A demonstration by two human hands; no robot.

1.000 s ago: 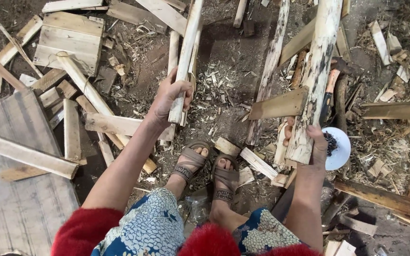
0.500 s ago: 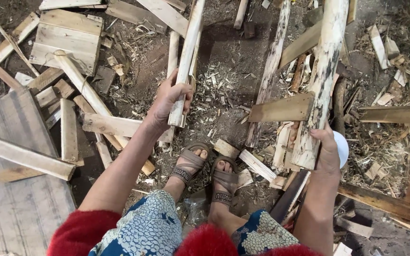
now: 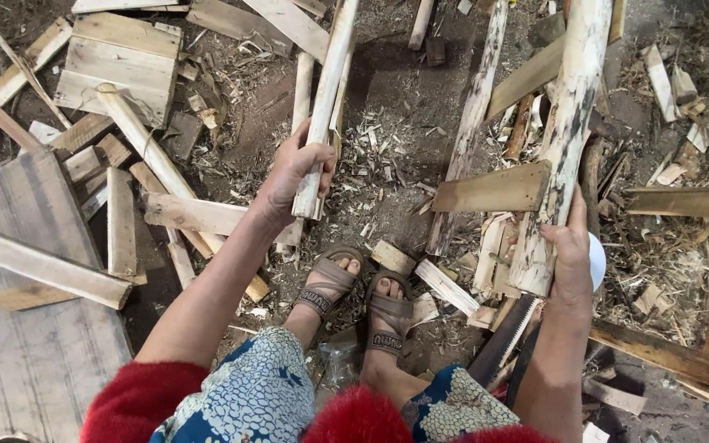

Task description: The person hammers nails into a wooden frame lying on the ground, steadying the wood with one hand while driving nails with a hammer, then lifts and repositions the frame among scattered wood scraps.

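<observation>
My left hand (image 3: pixel 293 172) grips the near end of a slim pale wooden pole (image 3: pixel 326 98) that runs away from me across the dirt floor. My right hand (image 3: pixel 572 258) holds the near end of a thicker peeled log (image 3: pixel 564 131) with dark patches, lifted and pointing away. A flat plank (image 3: pixel 494 189) lies crosswise just left of that log. My sandalled feet (image 3: pixel 359 291) rest between the two pieces. A white round object (image 3: pixel 597 261) shows behind my right hand.
Boards and offcuts (image 3: pixel 116 57) lie scattered at the left, over a grey panel (image 3: pixel 18 328). A third peeled pole (image 3: pixel 473 123) lies in the middle. Wood chips (image 3: pixel 387 148) cover the ground. A saw blade (image 3: pixel 506 336) lies by my right knee. Planks (image 3: pixel 683 201) pile up on the right.
My right hand has lifted the thick log's near end and closed around it, now covering most of the white round object. My left hand stays on the slim pole.
</observation>
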